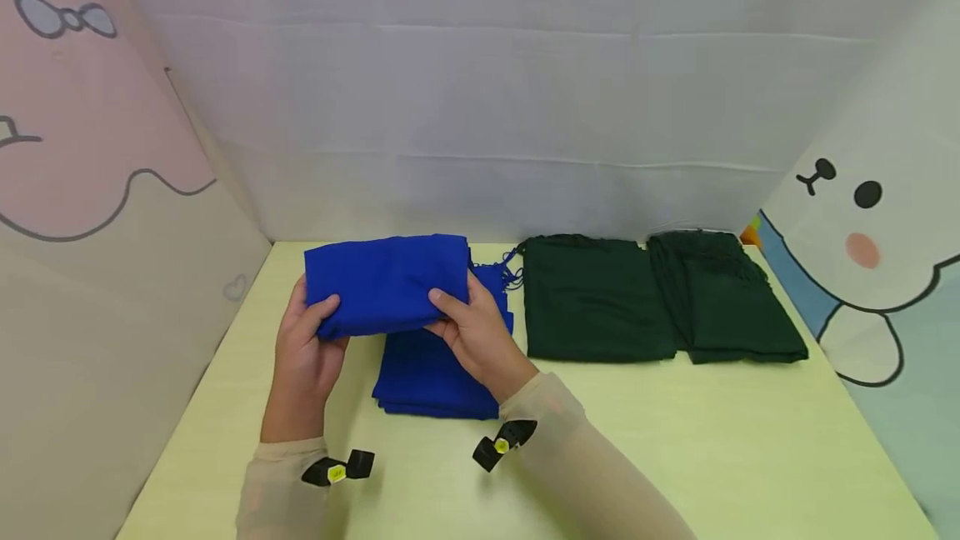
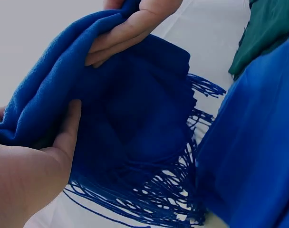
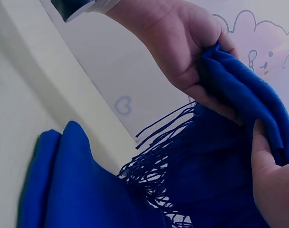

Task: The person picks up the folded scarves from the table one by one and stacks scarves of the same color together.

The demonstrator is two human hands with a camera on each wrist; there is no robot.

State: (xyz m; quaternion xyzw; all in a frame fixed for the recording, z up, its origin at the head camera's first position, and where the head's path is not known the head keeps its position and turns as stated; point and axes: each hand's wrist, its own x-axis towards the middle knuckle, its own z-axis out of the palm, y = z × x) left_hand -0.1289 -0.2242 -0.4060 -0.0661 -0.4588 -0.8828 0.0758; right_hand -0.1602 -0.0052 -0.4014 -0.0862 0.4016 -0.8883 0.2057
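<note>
A folded blue scarf is held up off the table between both hands. My left hand grips its left end, thumb on top and fingers beneath. At its right end my right hand pinches the cloth the same way. Fringe hangs from the underside of the held scarf, seen in both wrist views. Below it a second folded blue scarf lies on the table, partly hidden by the raised one and the right hand.
Two folded dark green scarves lie side by side on the right of the pale yellow table. A white cloth wall stands behind, with printed panels at the sides.
</note>
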